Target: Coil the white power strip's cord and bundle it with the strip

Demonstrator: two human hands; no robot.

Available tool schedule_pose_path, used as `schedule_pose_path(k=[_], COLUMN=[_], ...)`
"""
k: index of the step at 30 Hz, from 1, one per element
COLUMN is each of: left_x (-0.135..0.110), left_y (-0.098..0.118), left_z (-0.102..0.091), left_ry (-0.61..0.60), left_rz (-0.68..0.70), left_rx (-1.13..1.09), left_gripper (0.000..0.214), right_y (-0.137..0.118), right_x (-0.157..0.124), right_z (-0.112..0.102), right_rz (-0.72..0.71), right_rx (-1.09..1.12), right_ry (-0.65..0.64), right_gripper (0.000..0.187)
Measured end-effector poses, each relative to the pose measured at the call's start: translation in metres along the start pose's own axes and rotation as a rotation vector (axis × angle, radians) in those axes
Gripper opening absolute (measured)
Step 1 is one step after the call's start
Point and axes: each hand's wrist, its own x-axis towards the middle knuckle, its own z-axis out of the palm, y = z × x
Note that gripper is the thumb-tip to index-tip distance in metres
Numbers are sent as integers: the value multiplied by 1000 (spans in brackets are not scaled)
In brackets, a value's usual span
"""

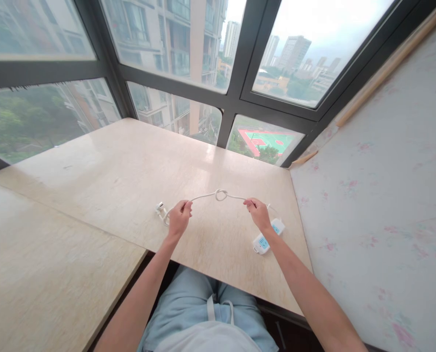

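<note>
White cord (pixel 207 196), one loose knot (pixel 221 195) at mid-span, raised above surface (pixel 130 176). Left hand (pixel 179 218) and right hand (pixel 257 212) each clamped on cord.

The cord (pixel 221 195) and power strip (pixel 262 243) look smooth white plastic; the sill (pixel 111 166) is glossy polished stone.

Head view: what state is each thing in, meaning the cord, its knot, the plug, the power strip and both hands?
Left hand: grip shut on the cord.
Right hand: grip shut on the cord.
Cord: stretched between the two hands, knotted.
Knot: loose, loop open, midway between the hands.
Plug: unplugged, lying on the table.
Power strip: flat on the table by the right wrist.
</note>
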Motion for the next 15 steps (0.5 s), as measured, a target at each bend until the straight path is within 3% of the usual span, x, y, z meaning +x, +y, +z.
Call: schedule_pose_path(k=[4,7,10,15], left_x=[-4,-4,-3,0], left_y=[19,25,28,31], left_z=[27,44,59,85], left_ry=[-24,-70,-130,-308], left_rz=[-83,-62,-85,-134], left_rx=[-152,-73,-25,-169], left_gripper=[33,29,25,19], right_y=[-18,-32,-43,-56], right_x=[2,-1,-8,-27], right_z=[10,14,18,26], right_rz=[66,128,101,42], right_rx=[161,402,521,634], right_ry=[57,88,110,49], right_gripper=[43,41,38,34])
